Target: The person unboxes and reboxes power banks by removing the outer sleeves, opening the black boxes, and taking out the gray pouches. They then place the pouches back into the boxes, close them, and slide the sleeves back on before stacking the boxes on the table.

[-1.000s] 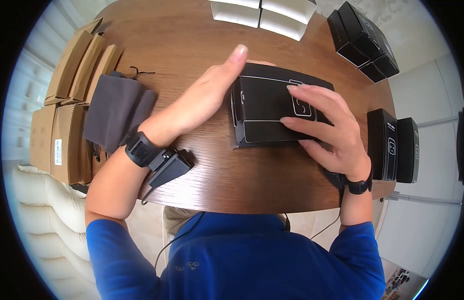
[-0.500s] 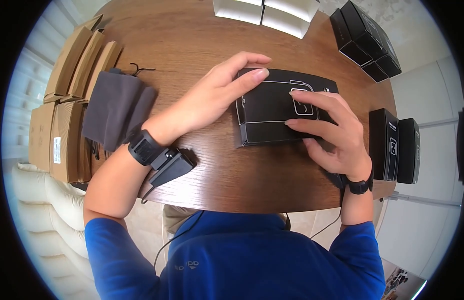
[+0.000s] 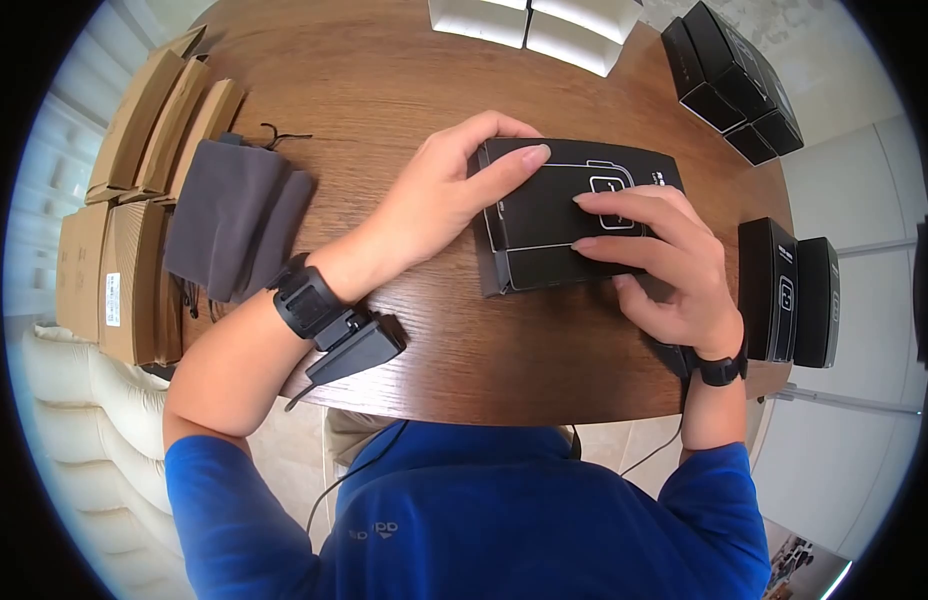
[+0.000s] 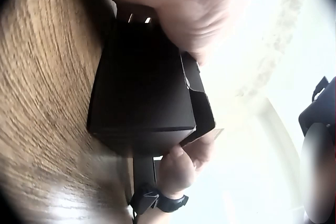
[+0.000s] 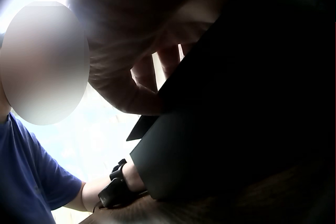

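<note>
A black cardboard box with white line artwork lies on the wooden table in front of me. My left hand grips its far left corner, thumb on the lid and fingers bent over the far side. At the near right part of the box, my right hand holds it with spread, bent fingers on the lid and the thumb at the near edge. In the left wrist view the lid of the box stands slightly raised along one edge. The right wrist view is dark; the right thumb shows against the box edge.
Brown cardboard boxes and a folded dark grey cloth pouch lie at the left. White open trays stand at the back. More black boxes are at the far right and near right. Cables run from both wrists.
My left hand has moved right onto the box's far left corner, its raised thumb coming down on the lid. The box has shifted slightly right, while the right hand stays almost in place.
</note>
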### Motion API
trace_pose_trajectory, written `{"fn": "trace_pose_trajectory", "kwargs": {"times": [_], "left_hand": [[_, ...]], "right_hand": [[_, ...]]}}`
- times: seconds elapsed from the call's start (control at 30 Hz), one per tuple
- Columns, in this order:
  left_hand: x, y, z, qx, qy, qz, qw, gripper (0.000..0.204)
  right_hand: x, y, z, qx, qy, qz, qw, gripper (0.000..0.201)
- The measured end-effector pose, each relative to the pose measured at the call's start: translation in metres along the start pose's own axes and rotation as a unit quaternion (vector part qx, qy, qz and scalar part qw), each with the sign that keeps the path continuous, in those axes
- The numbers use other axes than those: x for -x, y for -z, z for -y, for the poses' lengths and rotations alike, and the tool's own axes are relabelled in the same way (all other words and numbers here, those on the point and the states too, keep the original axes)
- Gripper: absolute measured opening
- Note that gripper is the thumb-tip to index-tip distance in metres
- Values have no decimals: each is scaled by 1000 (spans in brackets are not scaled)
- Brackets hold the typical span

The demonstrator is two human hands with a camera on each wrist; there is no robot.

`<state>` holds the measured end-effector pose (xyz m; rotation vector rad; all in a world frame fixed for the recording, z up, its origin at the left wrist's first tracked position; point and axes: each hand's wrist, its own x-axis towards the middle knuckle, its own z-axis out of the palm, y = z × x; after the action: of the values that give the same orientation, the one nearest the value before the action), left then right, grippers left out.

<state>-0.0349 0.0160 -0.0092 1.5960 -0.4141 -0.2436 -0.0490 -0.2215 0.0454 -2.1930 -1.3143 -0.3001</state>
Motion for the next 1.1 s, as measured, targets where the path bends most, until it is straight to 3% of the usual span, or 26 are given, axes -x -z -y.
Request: {"fn": "trace_pose_trajectory", "kwargs": {"times": [0.1,0.2,0.3,0.5,0.67,0.83,1.0,1.1], "left_hand": [[2,-1,1,5,16,1,1000,35],[1,0,6,12,-30,-4,999,41],[0,1,7,117,-20,9,993,44],[0,2,6,59,-14,7,998,46],[0,6,3,22,-15,55,998,43],[0,6,0,48,-2,78,996,40],[4,-2,-2,3,-22,89,996,41],[6,0,0,-20,-28,79,996,40]], "right_hand": [[1,-1,-1,1,1,-4,1000,40],[1,0,0,-8,-5,-32,999,40],[0,4,-1,-13,-7,-40,999,40],[3,0,-3,-3,9,-21,1000,42],[3,4,-5,-8,7,-31,999,43],[3,4,-2,-7,-18,-19,1000,46],[1,-8,9,38,16,66,997,51],[2,-12,11,41,4,68,997,53]]}}
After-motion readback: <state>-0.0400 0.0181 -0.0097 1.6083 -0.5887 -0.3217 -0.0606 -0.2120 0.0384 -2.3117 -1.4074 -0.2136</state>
